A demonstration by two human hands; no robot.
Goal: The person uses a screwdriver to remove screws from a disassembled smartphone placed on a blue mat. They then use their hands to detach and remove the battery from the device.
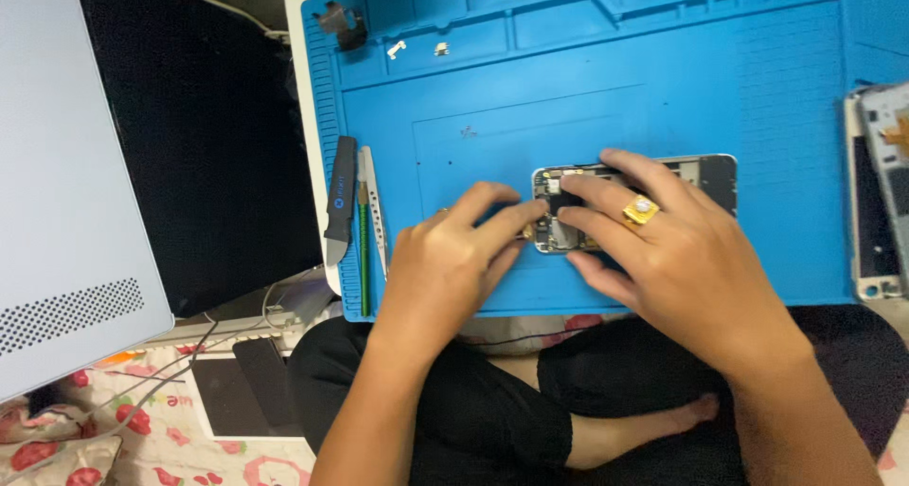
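Both hands work on an opened phone (653, 178) lying mid-mat (606, 79). Left hand (445, 264) pinches a small part at its edge; right hand (677, 249), fingers spread, presses inside. Back cover already off, innards exposed; tools (352, 212) lie unused alongside.

One opened phone (663, 178), three tools (341, 202), one blue mat (663, 79), two hands (454, 259).

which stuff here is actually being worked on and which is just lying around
In use:
- opened phone on the blue mat
- left hand at its left end
- right hand with fingers on its insides

Lying about:
- black pry tool
- green stick tool
- tweezers
- small metal parts
- second phone frame
- grey case
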